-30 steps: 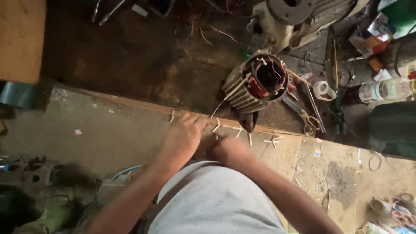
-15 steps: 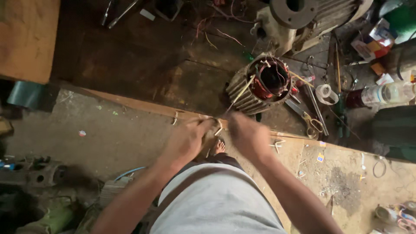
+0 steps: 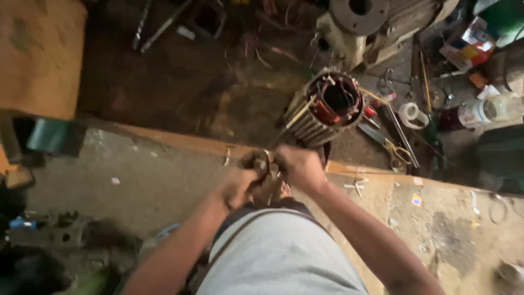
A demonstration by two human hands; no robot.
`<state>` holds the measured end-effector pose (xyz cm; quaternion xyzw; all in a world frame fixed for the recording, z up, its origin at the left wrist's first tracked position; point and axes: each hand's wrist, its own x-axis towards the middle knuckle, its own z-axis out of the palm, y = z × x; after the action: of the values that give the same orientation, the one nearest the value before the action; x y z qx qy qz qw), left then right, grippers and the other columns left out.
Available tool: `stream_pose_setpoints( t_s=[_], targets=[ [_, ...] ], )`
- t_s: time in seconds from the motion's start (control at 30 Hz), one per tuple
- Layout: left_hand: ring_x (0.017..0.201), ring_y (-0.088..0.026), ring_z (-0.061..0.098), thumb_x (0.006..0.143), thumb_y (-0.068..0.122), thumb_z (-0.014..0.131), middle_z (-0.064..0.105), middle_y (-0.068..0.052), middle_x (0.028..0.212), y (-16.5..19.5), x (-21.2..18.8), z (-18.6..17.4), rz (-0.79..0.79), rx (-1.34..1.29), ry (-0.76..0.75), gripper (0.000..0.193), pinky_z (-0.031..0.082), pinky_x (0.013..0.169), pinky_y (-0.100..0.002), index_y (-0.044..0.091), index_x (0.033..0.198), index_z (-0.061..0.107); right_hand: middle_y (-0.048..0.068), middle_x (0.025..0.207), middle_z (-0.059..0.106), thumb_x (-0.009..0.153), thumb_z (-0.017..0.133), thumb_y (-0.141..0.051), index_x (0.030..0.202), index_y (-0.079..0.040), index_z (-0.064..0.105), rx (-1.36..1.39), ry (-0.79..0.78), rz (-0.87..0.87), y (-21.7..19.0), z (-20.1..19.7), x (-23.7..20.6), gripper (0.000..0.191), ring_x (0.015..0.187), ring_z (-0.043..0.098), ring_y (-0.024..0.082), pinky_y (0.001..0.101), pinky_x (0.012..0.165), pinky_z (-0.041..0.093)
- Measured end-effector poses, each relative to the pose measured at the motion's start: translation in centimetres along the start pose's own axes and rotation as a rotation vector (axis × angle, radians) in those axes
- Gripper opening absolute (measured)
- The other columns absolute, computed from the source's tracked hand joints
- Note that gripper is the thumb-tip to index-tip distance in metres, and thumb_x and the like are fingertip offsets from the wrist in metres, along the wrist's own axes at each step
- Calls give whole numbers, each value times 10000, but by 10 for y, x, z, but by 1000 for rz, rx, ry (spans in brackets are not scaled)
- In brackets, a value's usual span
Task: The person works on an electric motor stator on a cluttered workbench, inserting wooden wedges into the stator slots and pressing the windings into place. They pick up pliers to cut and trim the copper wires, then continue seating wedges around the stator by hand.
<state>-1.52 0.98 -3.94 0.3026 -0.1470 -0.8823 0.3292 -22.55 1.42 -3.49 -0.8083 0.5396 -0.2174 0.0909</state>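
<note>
My left hand [image 3: 239, 184] and my right hand [image 3: 299, 167] meet in front of my body, both closed into fists. Between them is a small dark looped thing [image 3: 262, 161], blurred, which both hands seem to grip; I cannot tell what it is. Just beyond the hands a motor stator [image 3: 329, 107] with copper windings and a ribbed metal shell lies tilted on the dark floor, its open end facing up. A pale strip sticks out of its left side. My grey shirt fills the bottom of the view.
Scissors [image 3: 399, 154], a white tape roll [image 3: 410, 115] and a clear bottle [image 3: 484, 110] lie right of the stator. A larger motor housing [image 3: 357, 22] stands behind it. A wooden board [image 3: 39, 54] is at the top left. An orange-edged concrete ledge [image 3: 174, 141] crosses under my hands.
My hands have come off the ledge and drawn together, closing around the small looped thing. The view has shifted slightly closer to the stator.
</note>
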Motion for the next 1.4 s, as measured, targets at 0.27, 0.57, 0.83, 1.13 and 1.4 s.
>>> stream_pose_setpoints(
  t_s=[0.27, 0.57, 0.83, 1.13, 1.4],
  targets=[
    [800, -136, 636, 983, -30, 566, 699, -58, 964, -17, 8, -21, 81, 90, 62, 241, 506, 678, -271, 112, 1162, 643, 107, 829, 705, 821, 674, -95, 995, -143, 636, 74, -65, -24, 12, 7, 1, 185, 711, 711, 309, 431, 600, 556],
    [895, -312, 714, 871, 87, 617, 723, -110, 902, 7, -11, -1, 881, 1904, 210, 279, 566, 808, -458, 96, 1150, 624, 152, 807, 695, 879, 653, -134, 1072, -91, 616, 142, -99, 111, -11, -1, -10, 202, 698, 688, 373, 477, 594, 540],
    [864, -331, 763, 957, 139, 659, 753, -161, 933, 1, 19, 3, 498, 1229, 256, 203, 589, 738, -422, 72, 1146, 622, 174, 780, 703, 1004, 597, -262, 1167, -90, 597, -69, -131, 425, -17, -64, 8, 237, 684, 685, 404, 516, 581, 520],
    [904, -352, 726, 853, -8, 606, 696, -185, 988, 30, -18, 27, 748, 1984, 293, 422, 591, 740, -426, 42, 1270, 570, 100, 928, 753, 994, 624, -177, 1200, -160, 641, -164, -85, 361, -16, -19, 4, 207, 781, 716, 359, 484, 641, 560],
    [979, -319, 688, 919, 47, 595, 691, -165, 997, 38, -24, 34, 760, 1968, 269, 339, 562, 828, -389, 21, 1256, 573, 121, 912, 738, 936, 627, -142, 1194, -124, 663, -49, -62, 192, -13, -19, 2, 261, 754, 716, 350, 462, 617, 560]
  ],
)
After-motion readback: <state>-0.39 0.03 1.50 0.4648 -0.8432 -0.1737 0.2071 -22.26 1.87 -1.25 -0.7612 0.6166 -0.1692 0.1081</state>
